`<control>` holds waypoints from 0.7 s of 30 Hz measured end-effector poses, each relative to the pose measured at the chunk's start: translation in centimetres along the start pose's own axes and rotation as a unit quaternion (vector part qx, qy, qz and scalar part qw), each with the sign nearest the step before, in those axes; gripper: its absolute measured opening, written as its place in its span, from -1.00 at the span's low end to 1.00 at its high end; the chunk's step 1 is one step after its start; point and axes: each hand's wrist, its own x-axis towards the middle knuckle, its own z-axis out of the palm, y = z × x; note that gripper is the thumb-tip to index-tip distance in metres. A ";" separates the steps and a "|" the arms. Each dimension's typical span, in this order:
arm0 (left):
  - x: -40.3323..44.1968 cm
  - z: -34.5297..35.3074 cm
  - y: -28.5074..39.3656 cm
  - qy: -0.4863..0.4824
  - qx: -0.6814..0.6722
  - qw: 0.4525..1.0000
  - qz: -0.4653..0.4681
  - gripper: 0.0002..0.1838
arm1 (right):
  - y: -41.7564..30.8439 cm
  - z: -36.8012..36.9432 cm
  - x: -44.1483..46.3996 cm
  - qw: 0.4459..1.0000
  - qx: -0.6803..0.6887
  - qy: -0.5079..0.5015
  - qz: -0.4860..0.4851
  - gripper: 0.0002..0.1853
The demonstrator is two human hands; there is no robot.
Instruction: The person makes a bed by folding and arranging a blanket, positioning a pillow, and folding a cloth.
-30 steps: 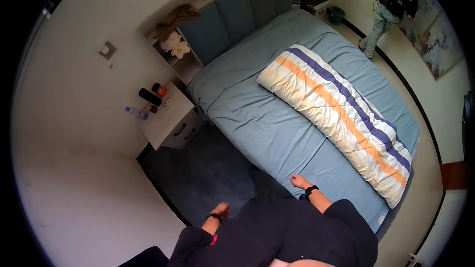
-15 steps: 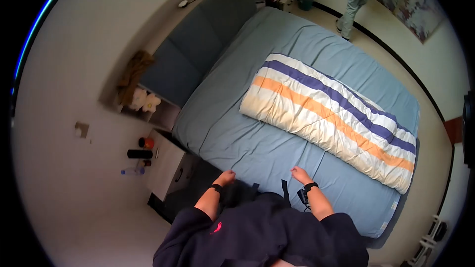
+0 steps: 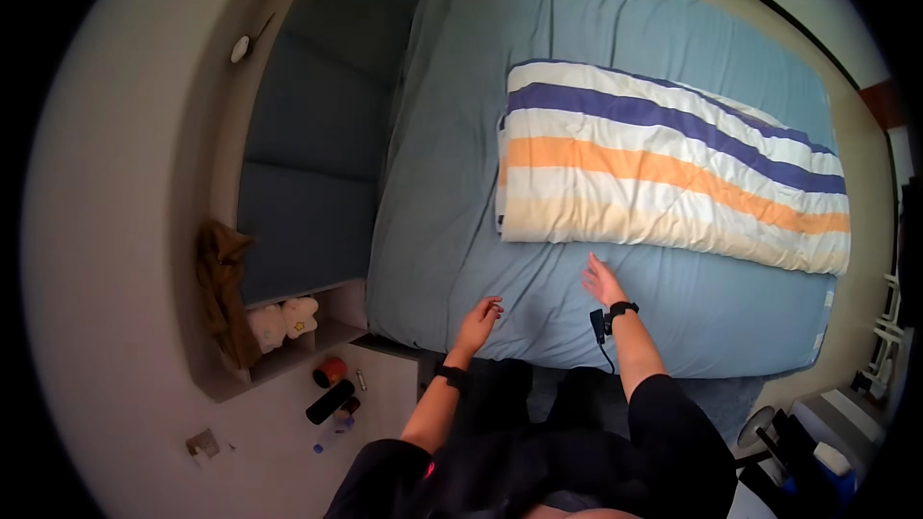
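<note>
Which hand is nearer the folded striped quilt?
Right. The right hand is over the blue sheet, just short of the quilt's near edge; the left hand is farther back, off toward the headboard side.

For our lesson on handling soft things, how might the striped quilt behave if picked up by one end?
The striped quilt would probably sag rather than stay stiff, since its surface is puckered and wrinkled. It looks puffy, so it may be light for its bulk. Its layers, visible at the left end, could slip apart if only the top one is gripped.
</note>
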 end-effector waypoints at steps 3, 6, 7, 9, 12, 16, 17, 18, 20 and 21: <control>-1.8 -4.0 -2.6 0.050 -0.030 0.998 -0.020 -0.72 | 0.2 7.0 3.8 0.999 0.024 0.029 -0.036 -0.26; -5.5 -9.7 -9.4 0.031 0.169 0.977 -0.129 -0.72 | -1.1 13.0 8.2 0.984 0.152 -0.020 -0.089 -0.36; -7.0 -11.6 -14.9 0.035 0.134 0.972 -0.189 -0.73 | -1.0 14.0 9.2 0.959 0.251 -0.058 -0.120 -0.42; -11.6 -15.2 -21.6 -0.060 0.322 0.930 -0.165 -0.75 | -1.9 14.3 9.5 0.971 0.228 0.005 -0.070 -0.57; -14.0 -19.3 -18.8 -0.322 0.506 0.771 -0.214 -0.79 | -4.4 14.7 5.0 0.961 0.249 -0.044 -0.115 -0.55; -13.7 -22.6 -25.8 -0.139 0.166 0.908 -0.358 -0.77 | -6.9 12.9 -12.1 0.947 0.258 -0.075 -0.176 -0.48; -11.9 -22.7 -24.8 -0.066 0.086 0.913 -0.394 -0.73 | -6.7 11.7 -15.7 0.945 0.248 -0.078 -0.199 -0.46; -10.0 -22.5 -23.5 0.005 0.006 0.905 -0.425 -0.67 | -6.0 10.6 -19.2 0.943 0.254 -0.062 -0.206 -0.45; -6.5 -21.5 -20.7 -0.016 -0.040 0.943 -0.331 -0.48 | -4.5 9.1 -24.8 0.933 0.274 -0.034 -0.229 -0.44; -4.5 -20.2 -20.2 -0.026 -0.070 0.955 -0.287 -0.40 | -3.8 8.9 -26.7 0.938 0.272 -0.028 -0.212 -0.44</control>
